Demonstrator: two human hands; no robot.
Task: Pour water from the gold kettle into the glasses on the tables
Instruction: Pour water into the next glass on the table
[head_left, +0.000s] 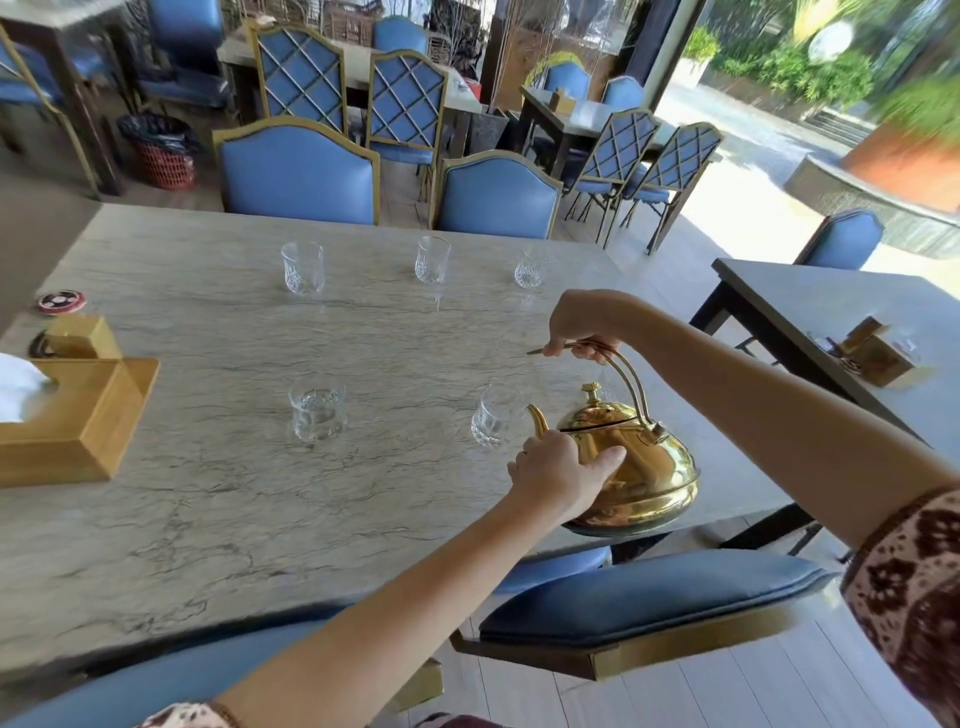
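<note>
The gold kettle (639, 467) hangs tilted over the marble table's (208, 499) near right corner, spout toward a clear glass (493, 415). My right hand (582, 332) grips the top of its arched handle. My left hand (561, 475) presses against the kettle's body below the spout. A second near glass (317, 410) holds water. Three more glasses (303, 267) (432, 260) (529, 270) stand in a row along the far side. I cannot see any water stream.
A wooden tissue box (78, 415) and coasters (61, 301) sit at the table's left. Blue chairs (649, 597) ring the table, two close under my arms. Another table (831, 312) with a small wooden holder (878, 353) stands to the right.
</note>
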